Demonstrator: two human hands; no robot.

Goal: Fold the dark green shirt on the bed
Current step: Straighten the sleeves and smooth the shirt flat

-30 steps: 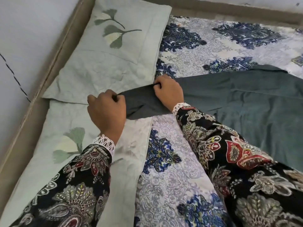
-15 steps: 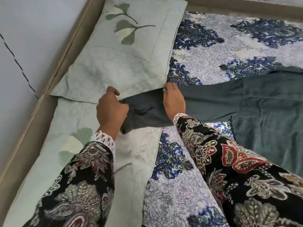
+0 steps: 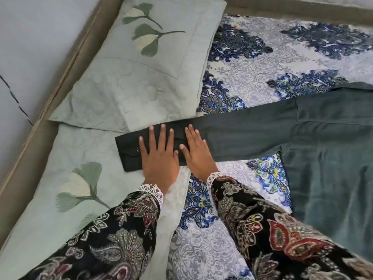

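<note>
The dark green shirt (image 3: pixel 323 142) lies on the bed (image 3: pixel 252 81) at the right, its body running off the right edge. One long sleeve stretches flat to the left, and its buttoned cuff (image 3: pixel 129 152) reaches onto a pale green pillow. My left hand (image 3: pixel 158 156) presses flat on the cuff end with fingers spread straight. Beside it, my right hand (image 3: pixel 196 152) lies flat on the sleeve, fingers straight. Neither hand grips the cloth.
Two pale green pillows with leaf prints, one far (image 3: pixel 141 67) and one near (image 3: pixel 66 188), lie along the left side by the bed frame (image 3: pixel 40 118) and the wall. The bed sheet is white and blue with floral medallions.
Both hands held the bunched cuff before. Now the sleeve is pulled out straight to the left and both hands have let go and lie flat on it.
</note>
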